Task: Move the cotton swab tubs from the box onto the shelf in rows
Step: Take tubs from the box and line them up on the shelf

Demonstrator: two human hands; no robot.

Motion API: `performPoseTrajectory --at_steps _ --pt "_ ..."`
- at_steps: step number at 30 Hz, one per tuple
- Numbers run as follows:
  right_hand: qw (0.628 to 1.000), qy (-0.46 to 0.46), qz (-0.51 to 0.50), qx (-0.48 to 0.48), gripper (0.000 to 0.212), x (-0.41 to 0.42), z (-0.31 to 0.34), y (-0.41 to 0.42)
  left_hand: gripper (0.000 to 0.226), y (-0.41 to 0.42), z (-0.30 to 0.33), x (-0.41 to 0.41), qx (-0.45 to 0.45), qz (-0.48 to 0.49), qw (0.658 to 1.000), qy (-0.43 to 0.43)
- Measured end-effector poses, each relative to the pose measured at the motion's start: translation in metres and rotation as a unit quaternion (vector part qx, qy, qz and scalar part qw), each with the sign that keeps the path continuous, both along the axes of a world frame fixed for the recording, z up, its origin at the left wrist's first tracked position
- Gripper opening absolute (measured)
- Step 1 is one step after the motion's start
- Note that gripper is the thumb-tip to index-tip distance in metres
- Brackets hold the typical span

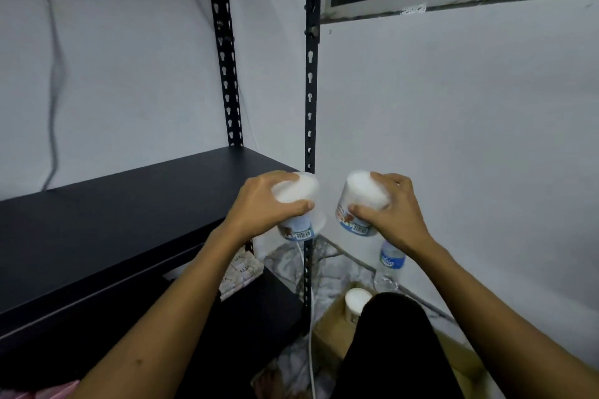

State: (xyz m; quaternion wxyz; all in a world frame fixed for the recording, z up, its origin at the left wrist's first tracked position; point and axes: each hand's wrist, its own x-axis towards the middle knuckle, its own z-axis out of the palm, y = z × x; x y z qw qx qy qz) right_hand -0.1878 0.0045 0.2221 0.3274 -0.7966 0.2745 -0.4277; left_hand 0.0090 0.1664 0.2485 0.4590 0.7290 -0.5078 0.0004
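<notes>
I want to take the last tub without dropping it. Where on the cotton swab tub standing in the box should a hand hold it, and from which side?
Judging from this view, grip the tub in the box round its lid rim, coming from straight above. It stands upright with its round white top facing up, while a dark-clothed leg hides its right side and the cardboard box hides its lower part.

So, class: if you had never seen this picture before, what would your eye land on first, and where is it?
First, the two white cotton swab tubs held up mid-frame: the left hand grips one tub, the right hand the other tub. Next, the bare black shelf stretching left. Lower right, a third tub sits in the cardboard box, near a water bottle.
</notes>
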Motion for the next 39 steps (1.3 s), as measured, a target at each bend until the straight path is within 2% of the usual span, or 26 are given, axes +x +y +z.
performPoseTrajectory --at_steps 9,17,22,28,34,39 --pt "0.997 -0.017 0.066 -0.048 0.074 0.057 0.035 0.004 0.068 0.02 0.032 0.044 -0.046 0.062 0.997 -0.023" --pt "0.989 -0.007 0.138 -0.062 0.078 0.123 0.041 0.023 0.071 0.059 0.031 0.08 -0.014 0.136 0.989 -0.052" --pt "0.98 0.019 0.177 -0.093 0.079 0.162 0.034 0.041 0.059 0.091 0.026 0.103 0.016 0.186 0.981 -0.059" --pt "0.971 0.0 0.215 -0.108 0.065 0.22 0.023 0.075 0.048 0.143 0.023 0.123 0.016 0.242 0.969 -0.054" --pt "0.962 -0.002 0.258 -0.092 0.059 0.281 0.021 0.126 0.037 0.214 0.021 0.135 0.008 0.315 0.94 -0.13" --pt "0.934 0.018 0.353 -0.053 0.064 0.318 0.018 0.18 0.029 0.277 0.011 0.137 -0.009 0.4 0.906 -0.134"
